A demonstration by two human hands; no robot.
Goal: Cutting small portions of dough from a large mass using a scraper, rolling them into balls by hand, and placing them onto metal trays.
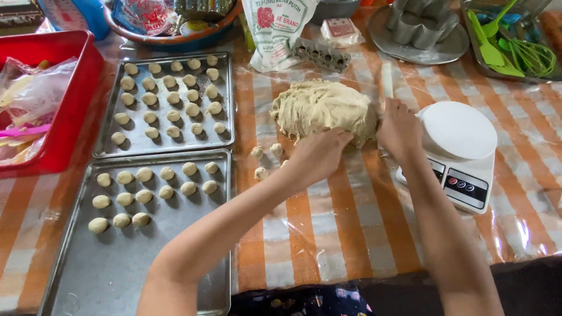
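The dough mound (323, 111), pale and rough-surfaced, lies on the plastic-covered orange-and-white striped tablecloth (351, 234) directly ahead of both hands, and both touch it. The left hand (319, 153) presses against its near lower edge with the fingers curled down into the mass, apparently pinching at it, though the fingertips are hidden and I cannot tell whether a piece is gripped. The right hand (399, 127) is closed around a pale, stick-like tool (386, 82) whose end rises beyond the knuckles; it rests against the mound's right flank, seemingly to steady or cut it.

Just left of the left hand sit a few loose dough balls (261, 158), kept close, likely so fresh pieces drop within reach. Farther left, well apart from the hands, lie two metal baking trays: the near tray (146, 257), partly filled with rows of balls at its far end, and the far tray (222, 99), nearly full. Touching the right forearm's outer side is a white digital kitchen scale (459, 152), placed beside the dough, probably for weighing portions. Beyond the hands stand a flour bag (275, 29), stacked flower-shaped metal moulds (418, 26) and a tray of green utensils (515, 50). A red plastic basket (64, 99) sits at the far left.
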